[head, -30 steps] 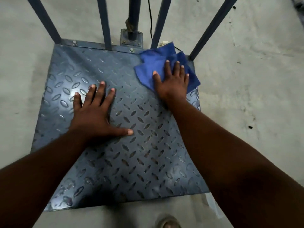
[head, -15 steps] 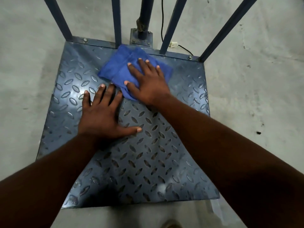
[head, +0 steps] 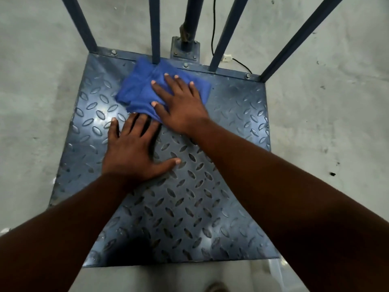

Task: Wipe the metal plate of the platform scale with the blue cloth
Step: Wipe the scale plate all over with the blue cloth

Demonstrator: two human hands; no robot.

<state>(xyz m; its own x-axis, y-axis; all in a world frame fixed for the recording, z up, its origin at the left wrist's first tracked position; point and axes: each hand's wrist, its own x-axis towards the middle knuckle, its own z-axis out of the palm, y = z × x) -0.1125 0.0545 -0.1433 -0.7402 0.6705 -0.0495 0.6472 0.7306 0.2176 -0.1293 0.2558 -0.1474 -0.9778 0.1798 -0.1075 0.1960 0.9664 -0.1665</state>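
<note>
The platform scale's blue-grey metal plate (head: 235,114) with a raised diamond tread fills the middle of the view. A crumpled blue cloth (head: 136,89) lies on its far centre, close to the back rail. My right hand (head: 181,106) presses flat on the cloth with fingers spread. My left hand (head: 132,150) rests palm down on the bare plate just in front of the cloth, fingers apart, its fingertips at the cloth's near edge. It holds nothing.
Several blue upright bars (head: 154,28) and a thick central post (head: 190,22) rise from the back rail (head: 231,71). A black cable and white plug (head: 226,58) lie behind it. Grey concrete floor (head: 326,123) surrounds the scale. A shoe tip (head: 215,287) shows at the bottom.
My right hand has slid the cloth from the plate's far right corner leftward to the far centre. The left hand has stayed planted on the plate.
</note>
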